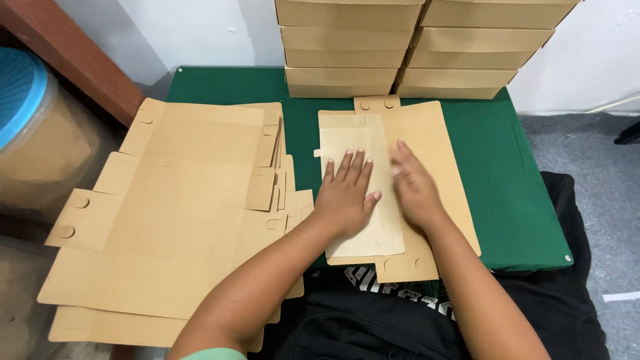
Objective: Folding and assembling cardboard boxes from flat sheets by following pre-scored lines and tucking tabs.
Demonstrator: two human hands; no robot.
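two bare hands lie flat on a die-cut cardboard blank [427, 133] on the green table [520, 200]. the left hand [347, 193], fingers spread and palm down, presses a paler folded panel [353, 143] of that blank; the right hand [413, 187], fingers together and slightly blurred, rests just beside it along the panel's right edge. neither hand pinches anything. the blank lies at the middle of the table, directly before the person, its near tabs [407, 267] overhanging the table's edge above the dark clothing [360, 320].

risk, as judged from this view: the overhanging near end has no support, so uneven pressure could let the blank pivot or slide toward the lap; a crease pressed off its score line would sit crooked, and the small locking tabs could crumple under the palms. the stack of flat blanks [173, 220] to the left also overhangs the table and could slip if nudged by the left forearm.

containers: two columns of closed folded boxes [413, 47] stand at the far edge, touching each other; their contents cannot be seen. a translucent tub with a blue lid [27, 120] stands off the table at far left; what it holds cannot be told.
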